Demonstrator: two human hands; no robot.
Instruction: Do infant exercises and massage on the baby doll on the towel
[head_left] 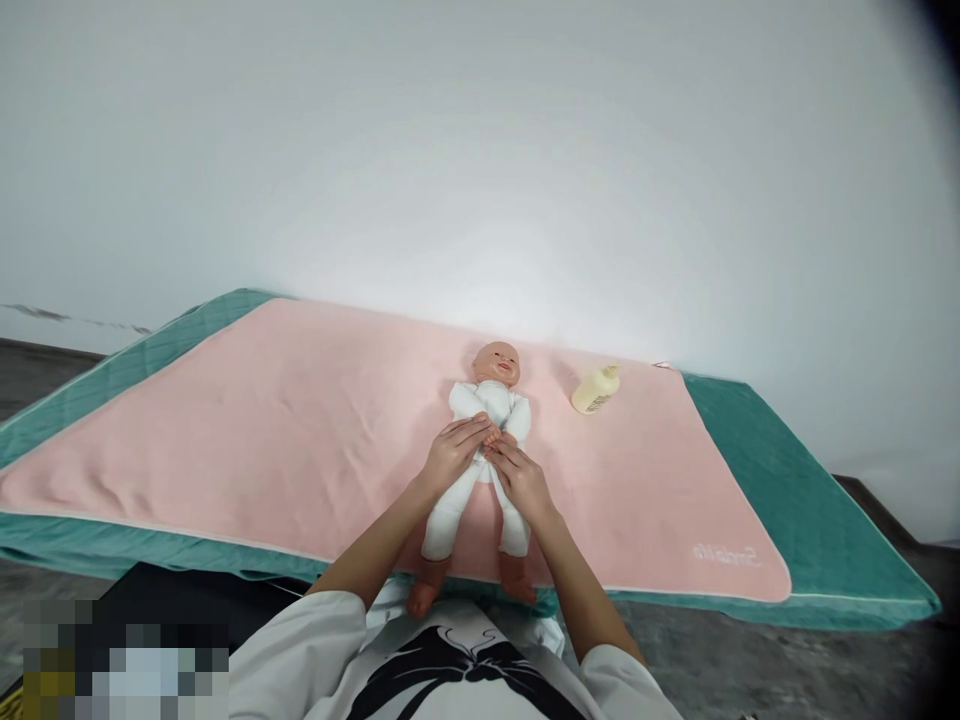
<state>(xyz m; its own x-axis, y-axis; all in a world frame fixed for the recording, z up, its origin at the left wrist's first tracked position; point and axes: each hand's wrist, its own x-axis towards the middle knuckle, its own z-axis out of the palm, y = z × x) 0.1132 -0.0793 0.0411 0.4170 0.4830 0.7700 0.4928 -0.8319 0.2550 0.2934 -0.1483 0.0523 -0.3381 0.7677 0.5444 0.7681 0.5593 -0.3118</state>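
A baby doll in a white outfit lies on its back in front of me, its head toward the wall and its bare feet at the near edge. My left hand reaches over its belly, fingers together and bent around one of its small hands. From the other side my right hand closes its fingertips on that same doll hand. The doll's other hand shows just above my right fingers. My thumbs are mostly hidden.
The doll lies on a pink mat spread over a teal padded bed. A pale yellow pump bottle lies tilted to the doll's right in view. A white wall rises behind. At lower left is a black object and a blurred patch.
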